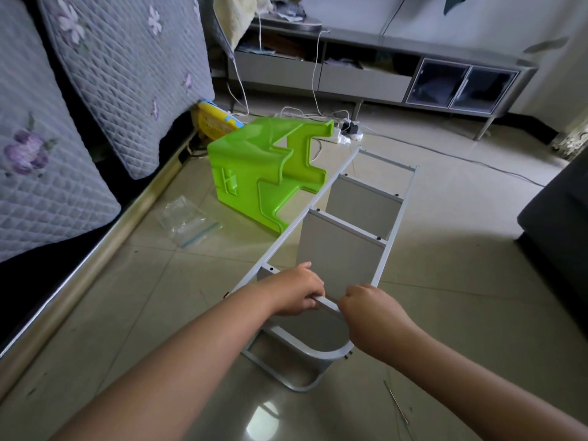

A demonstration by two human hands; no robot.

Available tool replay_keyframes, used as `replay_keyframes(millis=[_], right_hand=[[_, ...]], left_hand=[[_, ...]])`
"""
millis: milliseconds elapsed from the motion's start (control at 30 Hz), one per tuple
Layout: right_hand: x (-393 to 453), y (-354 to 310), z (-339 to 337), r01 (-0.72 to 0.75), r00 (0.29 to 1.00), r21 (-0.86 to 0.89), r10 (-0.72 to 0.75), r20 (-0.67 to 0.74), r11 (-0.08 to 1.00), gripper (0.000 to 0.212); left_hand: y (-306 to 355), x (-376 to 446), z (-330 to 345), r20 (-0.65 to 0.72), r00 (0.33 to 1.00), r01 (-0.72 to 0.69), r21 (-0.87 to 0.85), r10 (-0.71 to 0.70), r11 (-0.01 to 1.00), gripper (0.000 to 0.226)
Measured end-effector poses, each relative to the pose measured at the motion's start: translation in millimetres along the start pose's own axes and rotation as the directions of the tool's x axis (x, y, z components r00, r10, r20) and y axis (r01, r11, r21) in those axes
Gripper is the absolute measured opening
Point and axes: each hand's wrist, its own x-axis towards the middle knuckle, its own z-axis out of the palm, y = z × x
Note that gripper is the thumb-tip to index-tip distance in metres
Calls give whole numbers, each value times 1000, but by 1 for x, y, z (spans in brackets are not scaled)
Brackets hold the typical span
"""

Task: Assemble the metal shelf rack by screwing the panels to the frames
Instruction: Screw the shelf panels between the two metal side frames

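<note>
The pale grey metal shelf rack point(343, 237) is laid on its side on the glossy tiled floor point(445, 249), running from the near centre out toward one o'clock, presumably so that the screw holes along its long frame rails point(280, 240) face upward and can be reached from above. Two flat grey panels point(342, 253) are seen standing on edge between the rails, dark screw heads or holes showing at their corners, while the curved end of the frame point(327, 356) lies nearest, at six o'clock. A white metal crossbar or panel edge point(329, 303) is gripped by both hands: the left hand point(297, 292) is curled over it from eleven o'clock, and the right hand point(370, 310) is closed on its other end just beside; whether a screw is pinched in the right fingers cannot be told. The piece is probably being held level so that its holes meet those in the rails. A bright green plastic stool point(264, 173) lies tipped over at eleven o'clock, touching or just beside the far rail. A clear plastic zip bag point(187, 219), likely for the fasteners, is left at ten o'clock near the bed edge point(95, 265), and a thin metal rod-like tool point(396, 402) lies on the floor at five o'clock, within easy reach.
</note>
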Motion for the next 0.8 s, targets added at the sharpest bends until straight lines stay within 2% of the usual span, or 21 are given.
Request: replay_keyframes(millis=[200,400,633,800], right_hand=[[4,-7,-11,101,992,-109,-91,91,989,23],[10,-10,-20,104,984,-125,-84,157,987,28],[8,-3,-13,73,989,-116,-57,135,991,24],[7,1,-12,105,991,-75,-98,95,992,25]], left_hand=[[-1,0,-1,-4,1000,14,0,-14,1000,28],[1,0,-4,18,1000,20,0,-20,1000,24],[2,0,-5,20,999,26,7,-27,1000,27],[3,0,-6,18,999,34,-13,-34,999,27]])
